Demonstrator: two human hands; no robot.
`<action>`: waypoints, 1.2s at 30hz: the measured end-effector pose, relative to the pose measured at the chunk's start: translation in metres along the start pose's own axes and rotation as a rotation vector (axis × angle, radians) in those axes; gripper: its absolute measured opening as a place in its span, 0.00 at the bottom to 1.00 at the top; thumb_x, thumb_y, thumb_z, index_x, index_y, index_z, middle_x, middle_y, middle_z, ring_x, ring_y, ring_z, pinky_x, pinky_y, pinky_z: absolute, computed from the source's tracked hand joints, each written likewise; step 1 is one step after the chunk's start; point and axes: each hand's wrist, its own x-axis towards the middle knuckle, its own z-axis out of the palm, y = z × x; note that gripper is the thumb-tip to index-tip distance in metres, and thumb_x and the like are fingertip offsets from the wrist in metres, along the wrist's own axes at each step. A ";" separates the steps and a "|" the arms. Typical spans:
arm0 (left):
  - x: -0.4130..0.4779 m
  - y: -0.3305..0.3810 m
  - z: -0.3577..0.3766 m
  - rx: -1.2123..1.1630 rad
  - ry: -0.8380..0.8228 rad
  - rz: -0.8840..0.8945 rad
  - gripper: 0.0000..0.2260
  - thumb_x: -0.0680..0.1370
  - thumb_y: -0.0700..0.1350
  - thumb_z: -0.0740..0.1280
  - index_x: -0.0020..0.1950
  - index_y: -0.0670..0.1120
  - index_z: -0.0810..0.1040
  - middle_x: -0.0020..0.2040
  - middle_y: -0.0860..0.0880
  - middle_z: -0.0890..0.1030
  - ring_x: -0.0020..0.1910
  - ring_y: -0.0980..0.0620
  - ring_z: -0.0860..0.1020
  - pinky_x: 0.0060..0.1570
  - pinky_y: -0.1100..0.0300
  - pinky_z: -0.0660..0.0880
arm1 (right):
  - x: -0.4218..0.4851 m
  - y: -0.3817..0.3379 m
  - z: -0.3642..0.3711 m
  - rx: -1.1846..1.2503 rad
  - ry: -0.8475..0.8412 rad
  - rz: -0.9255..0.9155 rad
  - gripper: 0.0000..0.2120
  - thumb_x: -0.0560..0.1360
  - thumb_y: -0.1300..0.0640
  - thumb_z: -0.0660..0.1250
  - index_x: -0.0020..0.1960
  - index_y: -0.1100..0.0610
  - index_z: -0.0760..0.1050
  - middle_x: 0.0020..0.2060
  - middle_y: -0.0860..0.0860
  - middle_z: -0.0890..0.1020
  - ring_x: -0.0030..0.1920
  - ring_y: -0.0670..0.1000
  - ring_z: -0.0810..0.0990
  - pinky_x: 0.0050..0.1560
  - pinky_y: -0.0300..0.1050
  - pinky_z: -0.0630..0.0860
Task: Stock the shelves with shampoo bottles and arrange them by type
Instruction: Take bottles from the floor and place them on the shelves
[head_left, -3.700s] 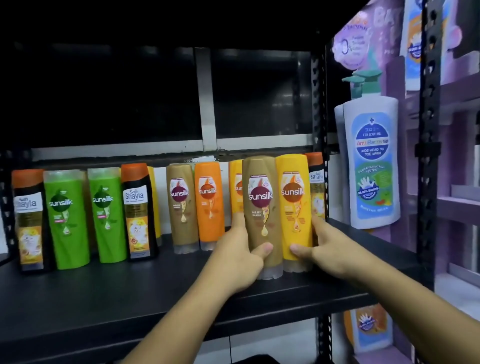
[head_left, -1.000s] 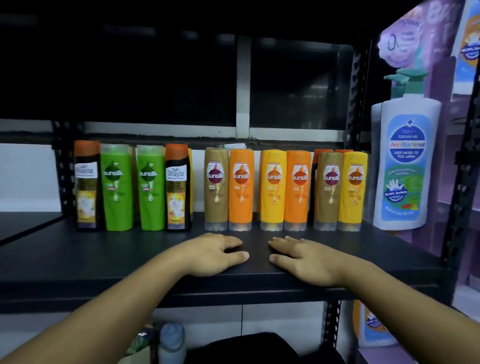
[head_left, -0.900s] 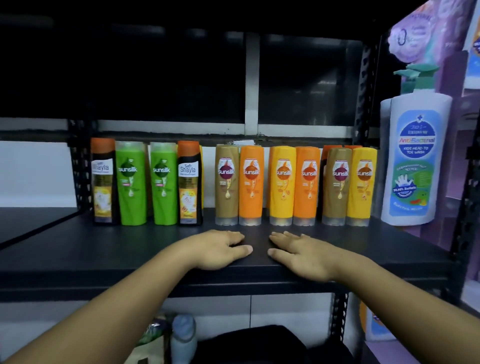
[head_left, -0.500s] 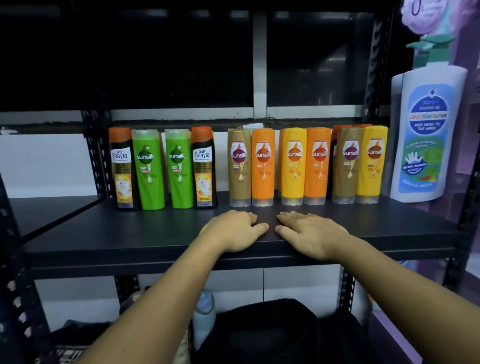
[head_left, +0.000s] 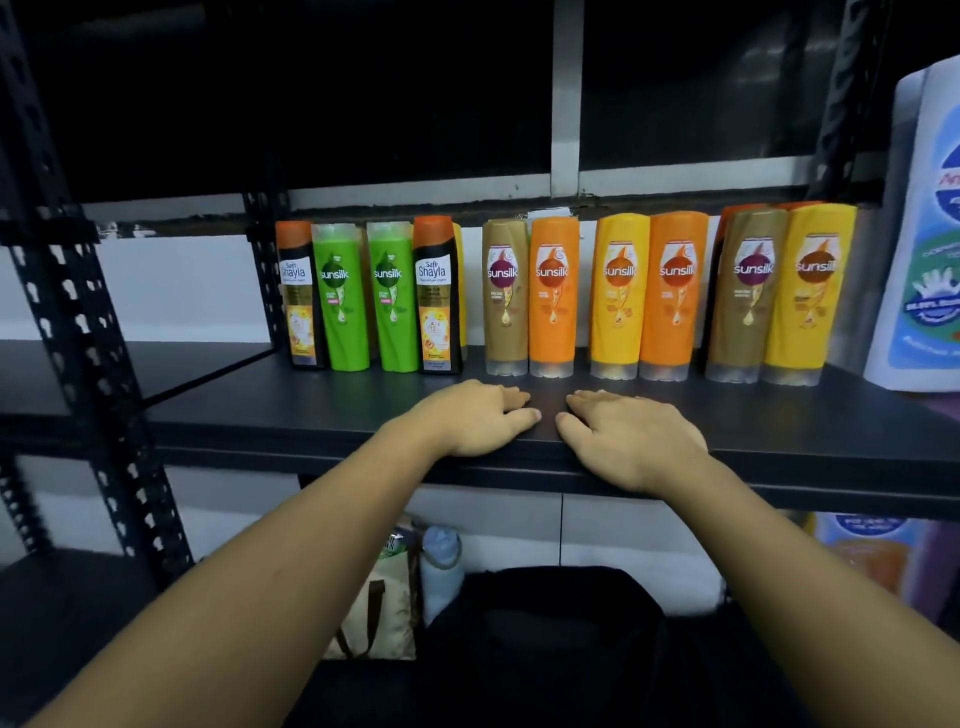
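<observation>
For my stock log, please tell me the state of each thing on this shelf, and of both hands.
Left hand, open, resting on the shelf.
Right hand, open, resting on the shelf.
Green Sunsilk bottles, upright, side by side.
Shayla bottles, upright, flanking the green pair.
Brown, orange and yellow Sunsilk bottles, upright, caps down.
Large white bottle, standing, partly out of frame.

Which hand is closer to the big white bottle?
Right. The right hand rests on the shelf, left of the big white bottle; the left hand lies even farther left.
</observation>
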 end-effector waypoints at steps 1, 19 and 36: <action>0.000 0.000 0.001 0.009 -0.012 -0.004 0.28 0.84 0.65 0.51 0.81 0.55 0.62 0.82 0.54 0.60 0.81 0.51 0.59 0.79 0.48 0.56 | 0.001 0.000 0.001 0.002 0.012 -0.007 0.28 0.81 0.38 0.43 0.71 0.48 0.70 0.73 0.48 0.72 0.70 0.55 0.72 0.63 0.55 0.71; -0.006 -0.009 0.014 0.018 0.066 0.249 0.29 0.85 0.62 0.50 0.82 0.49 0.63 0.82 0.49 0.63 0.81 0.53 0.59 0.78 0.52 0.61 | -0.009 -0.005 0.020 -0.053 0.313 -0.030 0.22 0.81 0.46 0.52 0.60 0.52 0.81 0.58 0.46 0.84 0.60 0.49 0.81 0.56 0.46 0.78; -0.026 -0.003 -0.095 -0.341 -0.084 0.040 0.21 0.83 0.54 0.63 0.74 0.47 0.75 0.74 0.50 0.75 0.73 0.53 0.72 0.69 0.63 0.66 | -0.005 -0.021 -0.101 0.322 -0.088 0.134 0.18 0.81 0.48 0.62 0.67 0.54 0.79 0.62 0.48 0.82 0.63 0.49 0.79 0.61 0.43 0.76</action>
